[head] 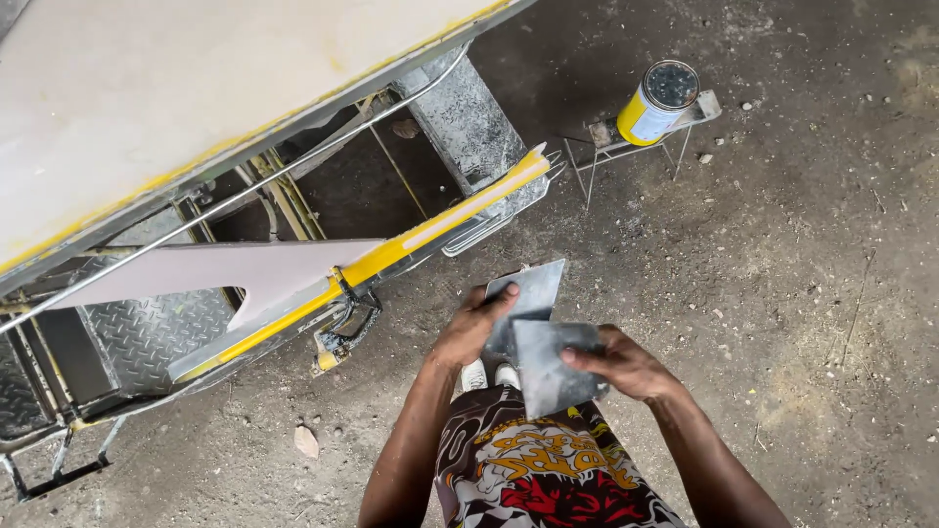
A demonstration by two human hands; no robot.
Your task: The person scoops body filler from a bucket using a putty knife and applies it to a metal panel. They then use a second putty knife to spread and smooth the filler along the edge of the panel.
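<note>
Two flat metal blades are in the hands — one in each. The left hand (pixel 471 328) pinches the upper blade (pixel 528 293) with the thumb on its face and the fingers behind; this blade is tilted, its long axis going from the hand up and to the right, with the far corner pointing toward the vehicle. The right hand (pixel 626 364) grips the lower blade (pixel 548 370) at its right edge, thumb on top; this blade points down and to the left, toward the person's shorts (pixel 533 464). The two blades overlap and touch in the middle, held above the floor (pixel 802 293), just in front of the body.

One can (pixel 657 101) with a yellow and white side stands on a small wire stand (pixel 626 152) at the upper right, well apart from the hands. To the left is one vehicle body (pixel 196 88) with pale panels and yellow edges — a yellow strip (pixel 430 230) of it reaches close to the upper blade. Two white shoes (pixel 489 374) show under the blades. One small stone (pixel 306 442) lies on the floor near the left arm. Nothing stands between the hands and the can.
</note>
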